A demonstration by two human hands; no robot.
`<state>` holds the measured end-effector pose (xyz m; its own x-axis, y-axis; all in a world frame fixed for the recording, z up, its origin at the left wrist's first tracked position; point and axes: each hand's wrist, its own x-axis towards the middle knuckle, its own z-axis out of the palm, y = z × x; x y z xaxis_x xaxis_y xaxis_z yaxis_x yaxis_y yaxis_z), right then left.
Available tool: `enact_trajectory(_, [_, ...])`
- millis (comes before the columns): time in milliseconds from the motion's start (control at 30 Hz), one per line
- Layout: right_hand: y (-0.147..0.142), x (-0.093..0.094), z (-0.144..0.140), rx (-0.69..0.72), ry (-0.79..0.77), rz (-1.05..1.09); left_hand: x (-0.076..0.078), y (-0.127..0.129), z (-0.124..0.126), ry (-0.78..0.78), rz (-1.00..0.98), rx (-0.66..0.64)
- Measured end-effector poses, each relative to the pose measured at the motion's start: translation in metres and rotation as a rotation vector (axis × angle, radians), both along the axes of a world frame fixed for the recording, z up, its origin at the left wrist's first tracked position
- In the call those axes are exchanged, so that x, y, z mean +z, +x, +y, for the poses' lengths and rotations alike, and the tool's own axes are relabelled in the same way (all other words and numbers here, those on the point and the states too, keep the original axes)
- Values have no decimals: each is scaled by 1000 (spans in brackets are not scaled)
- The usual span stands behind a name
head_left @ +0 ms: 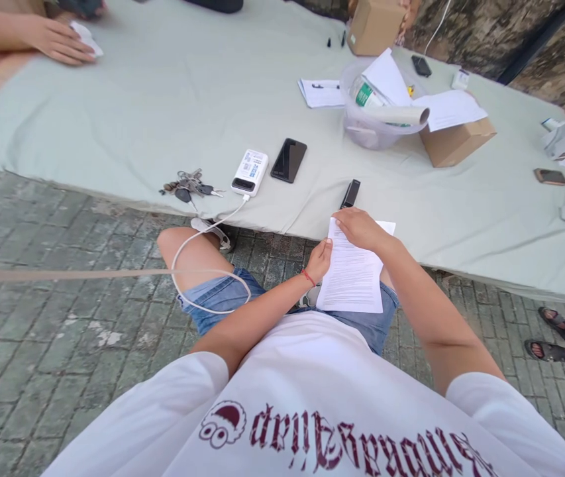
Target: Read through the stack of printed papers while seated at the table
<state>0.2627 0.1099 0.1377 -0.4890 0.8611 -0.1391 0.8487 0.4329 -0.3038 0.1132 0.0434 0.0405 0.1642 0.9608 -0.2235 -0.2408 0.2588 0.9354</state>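
Printed sheets of paper (352, 278) hang over my lap at the table's front edge. My left hand (320, 260) is closed on their left edge, thumb on the printed side. My right hand (360, 228) lies across the top, its fingers bent and pinching the upper left corner. Part of a sheet shows behind that wrist. Just beyond the right hand lies a narrow black object (350, 194), perhaps a stapler, partly hidden by the fingers. To the left on the table are a black phone (289, 160), a white power bank (250, 172) and a bunch of keys (190, 185).
A white cable (175, 252) loops from the power bank over my left thigh. A clear plastic tub (369, 136) holds papers and a bottle, beside a cardboard box (456, 142). Another person's hand (63, 43) rests on white paper at the far left. Sandalled feet (550, 350) stand at right.
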Motion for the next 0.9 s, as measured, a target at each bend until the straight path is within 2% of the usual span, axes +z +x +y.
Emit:
enact_trajectory(267, [2, 4, 2, -30, 22, 11, -5, -1, 2, 52, 59, 1])
enact_trajectory(533, [0, 7, 6, -98, 4, -18, -1, -2, 2, 23, 69, 21])
enact_trajectory(667, [-1, 10, 5, -143, 16, -41, 0, -3, 4, 88, 116, 27])
enact_trajectory(900, [-3, 17, 0, -69, -14, -173, -4, -3, 6, 210, 299, 7])
